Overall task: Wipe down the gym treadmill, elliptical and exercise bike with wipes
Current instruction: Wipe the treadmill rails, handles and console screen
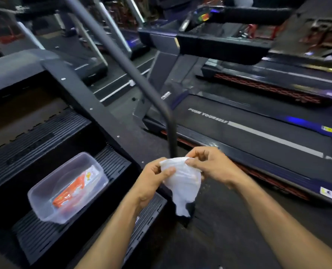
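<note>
Wipe point(182, 181) held between both hands, in front of me beside the treadmill point(258, 133). My left hand point(153, 177) pinches one top corner, my right hand point(209, 164) the other. Looks limp, light, probably damp: likely to cling and bunch. Best taken by the edges, spread flat.
</note>
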